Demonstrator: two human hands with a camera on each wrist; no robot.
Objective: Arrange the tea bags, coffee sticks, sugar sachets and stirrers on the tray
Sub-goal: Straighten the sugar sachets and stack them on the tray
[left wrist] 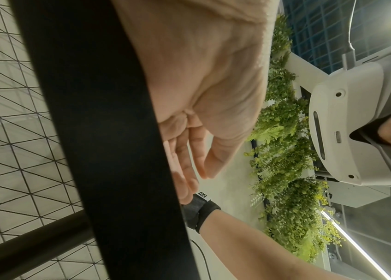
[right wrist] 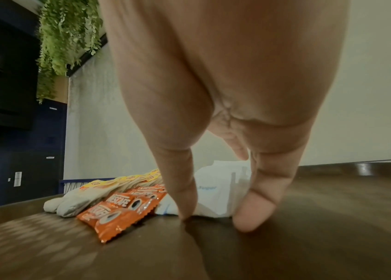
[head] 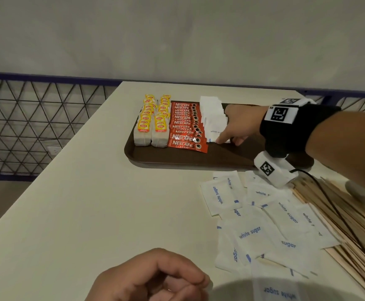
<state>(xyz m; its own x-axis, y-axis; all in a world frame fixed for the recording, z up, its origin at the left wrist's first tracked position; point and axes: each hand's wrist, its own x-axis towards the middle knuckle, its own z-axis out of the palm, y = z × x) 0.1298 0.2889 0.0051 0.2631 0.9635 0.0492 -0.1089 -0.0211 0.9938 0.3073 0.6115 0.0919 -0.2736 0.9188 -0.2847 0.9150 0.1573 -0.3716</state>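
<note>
A dark brown tray [head: 177, 158] sits on a cream counter [head: 90, 203]. From nine to three o'clock across it run two rows of tea bags [head: 152, 121], a row of red coffee sticks [head: 186, 127], then a row of white sugar sachets [head: 213, 118]. The right hand [head: 240, 124] reaches over the tray, its grip wide, thumb and fingertips [right wrist: 186, 208] pressing the nearest sachet's edge. Loose sugar sachets [head: 264, 224] lie off the tray at five o'clock, beside wooden stirrers [head: 351, 224]. The left hand [head: 153, 276] rests near the counter's edge at six o'clock, fingers loosely curled, holding nothing
</note>
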